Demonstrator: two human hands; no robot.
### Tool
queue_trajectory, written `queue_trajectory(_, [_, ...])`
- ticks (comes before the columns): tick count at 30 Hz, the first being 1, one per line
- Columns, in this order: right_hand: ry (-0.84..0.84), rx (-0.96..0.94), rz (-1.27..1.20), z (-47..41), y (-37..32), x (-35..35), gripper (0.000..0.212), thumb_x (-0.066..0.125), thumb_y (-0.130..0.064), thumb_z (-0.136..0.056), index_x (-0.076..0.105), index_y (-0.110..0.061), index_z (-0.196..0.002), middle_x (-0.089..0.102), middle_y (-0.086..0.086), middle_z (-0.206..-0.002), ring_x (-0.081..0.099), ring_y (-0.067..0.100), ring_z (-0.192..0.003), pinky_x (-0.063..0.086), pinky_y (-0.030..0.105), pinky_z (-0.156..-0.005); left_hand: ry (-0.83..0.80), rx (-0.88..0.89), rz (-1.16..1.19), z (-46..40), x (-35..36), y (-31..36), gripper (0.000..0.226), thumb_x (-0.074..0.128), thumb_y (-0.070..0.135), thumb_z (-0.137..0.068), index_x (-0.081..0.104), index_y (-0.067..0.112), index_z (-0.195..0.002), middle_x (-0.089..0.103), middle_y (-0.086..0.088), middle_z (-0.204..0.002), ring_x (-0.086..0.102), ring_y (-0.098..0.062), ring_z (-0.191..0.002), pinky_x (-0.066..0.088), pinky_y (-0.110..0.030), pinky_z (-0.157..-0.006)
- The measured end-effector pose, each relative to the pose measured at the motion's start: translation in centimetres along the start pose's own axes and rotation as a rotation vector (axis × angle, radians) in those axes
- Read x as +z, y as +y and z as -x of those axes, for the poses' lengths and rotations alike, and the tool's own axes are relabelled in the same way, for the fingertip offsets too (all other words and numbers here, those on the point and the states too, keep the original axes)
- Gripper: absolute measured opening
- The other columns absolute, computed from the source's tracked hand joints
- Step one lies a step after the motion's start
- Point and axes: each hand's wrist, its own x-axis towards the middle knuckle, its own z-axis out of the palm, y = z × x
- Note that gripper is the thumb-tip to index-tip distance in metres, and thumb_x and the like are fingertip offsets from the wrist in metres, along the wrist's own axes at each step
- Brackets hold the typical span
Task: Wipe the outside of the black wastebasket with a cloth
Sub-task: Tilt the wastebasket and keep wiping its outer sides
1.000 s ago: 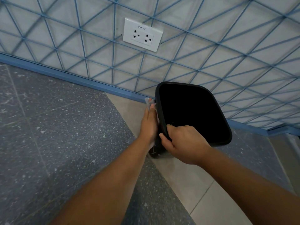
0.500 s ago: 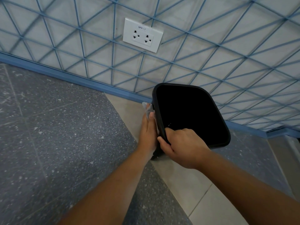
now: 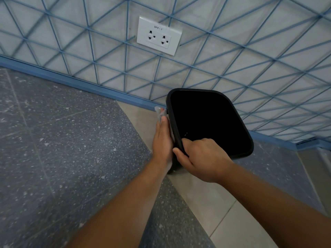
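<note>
The black wastebasket (image 3: 211, 122) stands on the floor near the wall, tilted toward me so its dark inside shows. My right hand (image 3: 202, 158) grips its near rim, fingers curled over the edge and thumb on the outside. My left hand (image 3: 162, 140) lies flat with straight fingers against the basket's left outer wall, pressing a pale cloth (image 3: 158, 111) onto it. Only the cloth's tip past my fingertips and a strip along the basket wall show. The basket's lower part is hidden behind my hands.
A wall with a blue triangular pattern rises just behind the basket, with a white double socket (image 3: 158, 35) on it. A blue skirting strip (image 3: 71, 79) runs along its foot. The floor is dark speckled stone on the left and light tile (image 3: 206, 199) under the basket.
My left hand with the cloth has slid a little along the basket's left side toward me. The basket's rim has shifted slightly left under my right hand's grip.
</note>
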Motion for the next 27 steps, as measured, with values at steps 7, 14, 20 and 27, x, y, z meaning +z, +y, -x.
queue_trajectory(7, [-0.018,-0.008,0.008,0.3,0.2,-0.1,0.033,0.026,-0.047,-0.099,0.039,-0.022,-0.082,0.063,0.003,-0.075,0.060,0.023,-0.066,0.043,0.035,-0.061,-0.012,0.018,-0.029,1.2,-0.2,-1.4,0.056,0.040,0.054,-0.111,0.046,0.028,-0.160,0.048,0.001,-0.166,0.044,-0.014,-0.155,0.032,-0.039,-0.131])
queue_trajectory(14, [-0.029,-0.009,0.010,0.6,0.0,-0.1,0.033,0.026,-0.047,-0.099,0.041,-0.022,-0.082,0.063,0.005,-0.076,0.060,0.023,-0.067,0.047,0.037,-0.065,-0.002,0.120,-0.148,0.8,0.0,-1.8,0.048,0.033,0.031,-0.118,0.039,0.019,-0.163,0.043,0.003,-0.168,0.041,-0.008,-0.153,0.036,-0.005,-0.114])
queue_trajectory(20, [-0.005,-0.022,0.014,0.3,0.1,0.1,0.034,0.026,-0.047,-0.098,0.042,-0.022,-0.082,0.064,0.004,-0.076,0.061,0.023,-0.067,0.047,0.037,-0.065,0.003,0.119,-0.051,0.3,0.4,-0.8,0.038,0.033,0.041,-0.117,0.053,0.033,-0.149,0.052,0.013,-0.160,0.046,0.003,-0.149,0.035,-0.018,-0.123])
queue_trajectory(27, [0.008,-0.023,0.008,0.2,0.1,0.2,0.036,0.026,-0.048,-0.098,0.042,-0.022,-0.080,0.061,0.003,-0.072,0.060,0.023,-0.065,0.046,0.037,-0.064,-0.036,0.095,-0.066,-1.6,0.0,-0.8,0.052,0.037,0.046,-0.115,0.041,0.028,-0.164,0.036,0.013,-0.172,0.034,-0.001,-0.156,0.032,-0.011,-0.121])
